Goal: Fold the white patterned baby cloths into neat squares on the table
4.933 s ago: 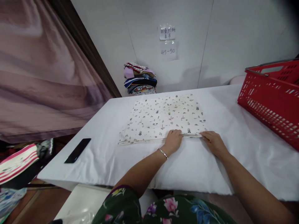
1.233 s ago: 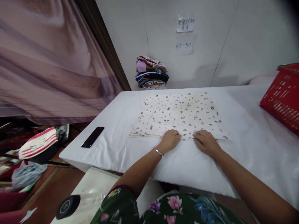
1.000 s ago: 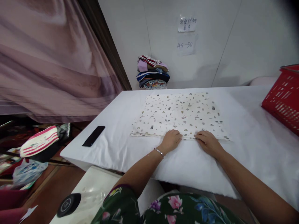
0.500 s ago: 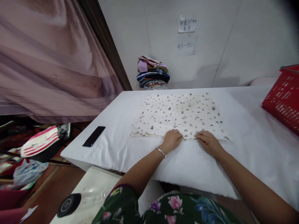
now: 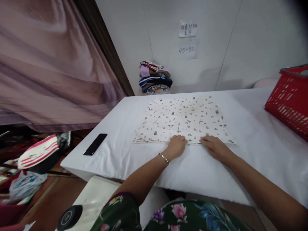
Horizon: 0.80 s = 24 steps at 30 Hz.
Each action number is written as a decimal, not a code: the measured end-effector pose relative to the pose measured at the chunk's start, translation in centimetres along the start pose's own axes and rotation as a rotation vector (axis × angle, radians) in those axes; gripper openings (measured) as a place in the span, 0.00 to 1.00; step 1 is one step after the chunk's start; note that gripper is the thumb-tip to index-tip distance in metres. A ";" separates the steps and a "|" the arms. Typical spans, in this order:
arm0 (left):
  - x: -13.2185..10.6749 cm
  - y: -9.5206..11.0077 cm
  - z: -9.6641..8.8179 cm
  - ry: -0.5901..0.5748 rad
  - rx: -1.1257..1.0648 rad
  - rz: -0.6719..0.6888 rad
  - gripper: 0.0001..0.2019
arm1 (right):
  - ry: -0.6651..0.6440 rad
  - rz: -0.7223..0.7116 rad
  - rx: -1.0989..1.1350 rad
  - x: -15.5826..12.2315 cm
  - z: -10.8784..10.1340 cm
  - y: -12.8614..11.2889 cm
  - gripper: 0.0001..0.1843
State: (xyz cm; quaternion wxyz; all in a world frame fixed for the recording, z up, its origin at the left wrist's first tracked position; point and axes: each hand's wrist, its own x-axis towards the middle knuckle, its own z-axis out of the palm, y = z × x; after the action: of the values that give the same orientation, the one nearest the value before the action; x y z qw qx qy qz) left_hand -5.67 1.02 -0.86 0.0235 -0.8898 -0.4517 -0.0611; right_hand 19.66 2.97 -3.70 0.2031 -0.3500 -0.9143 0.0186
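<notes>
A cream cloth (image 5: pixel 183 117) printed with small dark motifs lies flat on the white-covered table (image 5: pixel 252 138). My left hand (image 5: pixel 176 146), with a thin bracelet at the wrist, rests on the cloth's near edge with its fingers curled onto the hem. My right hand (image 5: pixel 214 146) lies just to the right on the same edge, fingers bent and pinching the hem. The two hands are close together near the middle of that edge.
A black phone (image 5: pixel 95 144) lies near the table's left edge. A stack of folded fabrics (image 5: pixel 155 78) stands against the back wall. A red plastic basket (image 5: pixel 290 98) sits at the right. A pink curtain (image 5: pixel 48 64) hangs on the left, with clutter on the floor below.
Both hands stay on the cloth's near edge, barely moving. Compared with several seconds ago, the right hand has moved closer to the left. The view has shifted slightly.
</notes>
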 end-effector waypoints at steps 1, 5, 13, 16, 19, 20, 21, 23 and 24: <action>0.1 0.1 -0.1 -0.012 0.018 0.008 0.09 | -0.011 0.000 -0.018 -0.1 -0.1 0.1 0.22; 0.5 0.3 -0.3 -0.072 0.064 0.026 0.11 | -0.054 0.009 -0.049 -0.2 -0.6 0.6 0.21; 0.7 0.3 -0.2 -0.030 0.074 0.017 0.11 | -0.050 0.100 -0.059 -0.5 -1.3 1.5 0.22; 0.5 0.6 0.0 0.023 0.027 -0.013 0.12 | -0.016 0.132 -0.104 -1.1 -1.7 1.7 0.22; 0.2 1.1 0.5 0.047 -0.034 -0.045 0.13 | -0.013 0.074 -0.143 -2.0 -1.7 1.6 0.22; 0.1 1.3 0.7 0.046 -0.053 -0.057 0.13 | -0.006 0.053 -0.154 -2.3 -1.6 1.5 0.22; 0.0 1.4 0.9 0.045 -0.071 -0.068 0.13 | 0.005 0.039 -0.169 -2.4 -1.4 1.3 0.22; -0.2 1.7 1.1 0.051 -0.100 -0.088 0.13 | 0.037 0.021 -0.212 -2.3 -1.0 0.5 0.21; -0.3 1.8 1.1 0.055 -0.109 -0.097 0.13 | 0.049 0.011 -0.234 -1.9 -0.8 0.0 0.21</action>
State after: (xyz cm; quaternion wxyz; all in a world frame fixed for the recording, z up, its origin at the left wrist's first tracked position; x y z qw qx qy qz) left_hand -4.31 -0.15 -2.01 -0.0156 -0.8647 -0.4894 -0.1114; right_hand 21.21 1.62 -3.68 0.1832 -0.3767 -0.9030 -0.0956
